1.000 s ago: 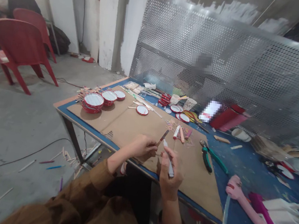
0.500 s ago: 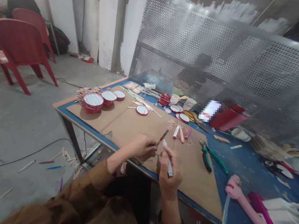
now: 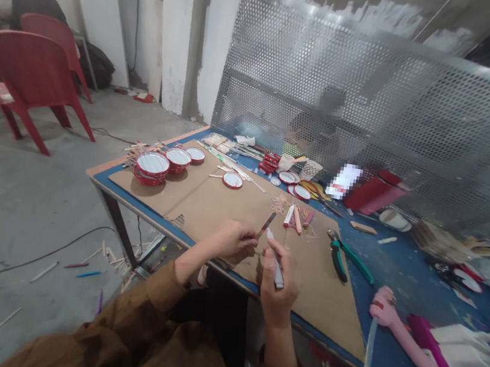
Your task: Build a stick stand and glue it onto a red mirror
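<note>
Above the brown cardboard (image 3: 306, 265), my left hand (image 3: 237, 242) pinches a thin flat stick (image 3: 267, 224) with a dark upper end, tilted up to the right. My right hand (image 3: 279, 279) is wrapped round a white tube (image 3: 278, 273), its narrow nozzle pointing up beside the stick. Whether nozzle and stick touch, I cannot tell. Beyond my hands lie a white marker-like tube (image 3: 288, 216) and a peach one (image 3: 297, 220) among thin coloured strands. A round red-rimmed disc (image 3: 232, 180) lies farther back.
Stacked red-rimmed drums (image 3: 151, 169) stand at the left. Green-handled pliers (image 3: 338, 258), a pink glue gun (image 3: 414, 344) and a red bottle (image 3: 372, 189) are on the right. A perforated metal panel (image 3: 289, 62) rises behind the blue table (image 3: 380, 257). A person sits far left near red chairs (image 3: 33, 69).
</note>
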`<state>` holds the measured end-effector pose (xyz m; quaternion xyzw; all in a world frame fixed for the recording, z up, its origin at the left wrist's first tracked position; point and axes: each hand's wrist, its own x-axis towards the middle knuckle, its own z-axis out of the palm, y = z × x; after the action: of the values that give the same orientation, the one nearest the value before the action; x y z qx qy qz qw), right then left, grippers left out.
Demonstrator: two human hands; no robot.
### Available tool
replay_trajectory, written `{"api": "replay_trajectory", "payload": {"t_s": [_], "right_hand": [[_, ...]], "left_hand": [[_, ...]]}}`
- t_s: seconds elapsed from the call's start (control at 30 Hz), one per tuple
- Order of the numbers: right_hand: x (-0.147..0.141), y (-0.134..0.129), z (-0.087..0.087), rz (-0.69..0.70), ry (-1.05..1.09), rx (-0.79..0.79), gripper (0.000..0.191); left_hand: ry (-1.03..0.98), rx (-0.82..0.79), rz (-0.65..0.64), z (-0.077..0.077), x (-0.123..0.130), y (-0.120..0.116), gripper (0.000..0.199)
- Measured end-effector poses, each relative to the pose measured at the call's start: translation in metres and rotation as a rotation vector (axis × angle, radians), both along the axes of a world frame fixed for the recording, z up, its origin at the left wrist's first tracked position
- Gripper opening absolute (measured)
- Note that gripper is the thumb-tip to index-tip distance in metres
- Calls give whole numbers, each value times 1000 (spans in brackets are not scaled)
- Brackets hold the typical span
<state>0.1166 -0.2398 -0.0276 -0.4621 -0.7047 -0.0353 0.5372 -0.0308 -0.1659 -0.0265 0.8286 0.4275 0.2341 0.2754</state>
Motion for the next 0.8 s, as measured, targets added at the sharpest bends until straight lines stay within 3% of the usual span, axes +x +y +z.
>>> {"api": "replay_trajectory", "payload": {"t_s": [0.8], "right_hand": [[1,-1,-3,-2,11,-10,20]], "left_hand": [[-2,-12,-11,0,1,0,24]]}}
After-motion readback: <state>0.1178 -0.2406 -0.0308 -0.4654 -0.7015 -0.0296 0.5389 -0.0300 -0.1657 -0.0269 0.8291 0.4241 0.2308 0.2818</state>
